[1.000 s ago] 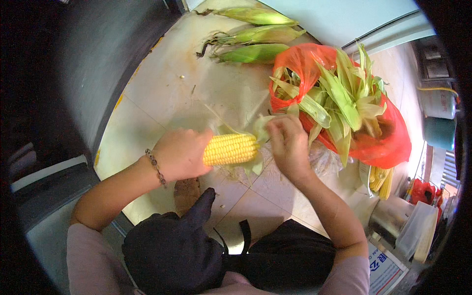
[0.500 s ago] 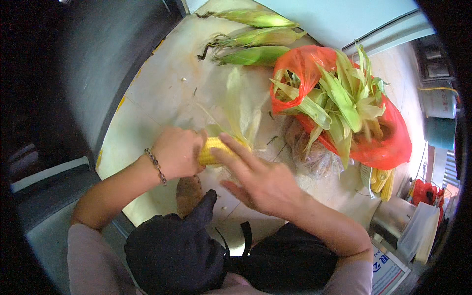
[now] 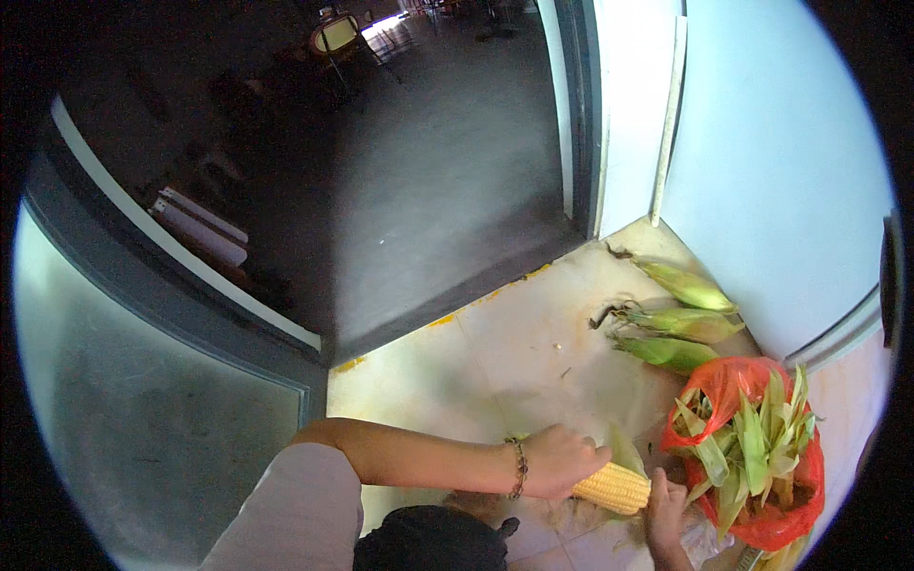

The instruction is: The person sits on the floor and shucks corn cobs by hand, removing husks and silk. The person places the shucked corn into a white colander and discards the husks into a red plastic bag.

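My left hand (image 3: 564, 461), with a beaded bracelet at its wrist, is closed around one end of a yellow ear of corn (image 3: 614, 488). The kernels are bare along the visible length. Curled fingers of my right hand (image 3: 666, 509) press against the cob's other end; part of that grip is hidden. A strip of pale husk (image 3: 624, 449) stands up behind the cob. To the right is a red plastic bag (image 3: 809, 500) with green husks (image 3: 754, 447) spilling from its top. Several unpeeled ears of corn (image 3: 681, 325) lie side by side beyond it.
A dark door frame (image 3: 447, 328) borders the pale tiled floor (image 3: 514, 362), opening onto a dim grey floor beyond. A light blue panel (image 3: 771, 171) rises at the right. Peeled corn (image 3: 785, 557) lies below the red bag, beside clear plastic (image 3: 709, 544).
The view has swung left and up, so the hands and bag sit lower right. My right hand's fingers, stretched over the cob before, are now curled at its end.
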A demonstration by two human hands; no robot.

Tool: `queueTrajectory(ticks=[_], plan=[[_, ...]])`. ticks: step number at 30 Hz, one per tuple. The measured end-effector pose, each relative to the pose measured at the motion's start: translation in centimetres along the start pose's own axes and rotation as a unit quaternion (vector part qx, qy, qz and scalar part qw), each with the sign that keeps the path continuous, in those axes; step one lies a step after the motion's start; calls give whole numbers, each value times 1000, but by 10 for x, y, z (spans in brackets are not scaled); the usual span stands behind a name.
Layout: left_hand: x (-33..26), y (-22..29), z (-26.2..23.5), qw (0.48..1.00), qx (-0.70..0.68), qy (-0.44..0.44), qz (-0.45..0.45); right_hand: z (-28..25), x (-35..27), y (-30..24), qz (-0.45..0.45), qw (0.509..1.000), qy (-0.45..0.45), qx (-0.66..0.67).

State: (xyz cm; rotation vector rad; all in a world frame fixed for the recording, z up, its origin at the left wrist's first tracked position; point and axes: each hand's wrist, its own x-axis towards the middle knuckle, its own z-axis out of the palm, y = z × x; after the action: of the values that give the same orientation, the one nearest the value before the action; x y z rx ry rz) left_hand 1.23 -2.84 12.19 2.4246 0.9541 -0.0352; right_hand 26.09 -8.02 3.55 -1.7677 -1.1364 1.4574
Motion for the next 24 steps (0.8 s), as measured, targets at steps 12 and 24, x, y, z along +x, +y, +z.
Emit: queueTrajectory(ticks=[12,24], plan=[[18,-7,20,991,18,-102,84,33,-67,-69,-387,833,-109,-380],[6,10,13,981,81,-101,142,-2,-30,-52,-132,872,-444,-160]])
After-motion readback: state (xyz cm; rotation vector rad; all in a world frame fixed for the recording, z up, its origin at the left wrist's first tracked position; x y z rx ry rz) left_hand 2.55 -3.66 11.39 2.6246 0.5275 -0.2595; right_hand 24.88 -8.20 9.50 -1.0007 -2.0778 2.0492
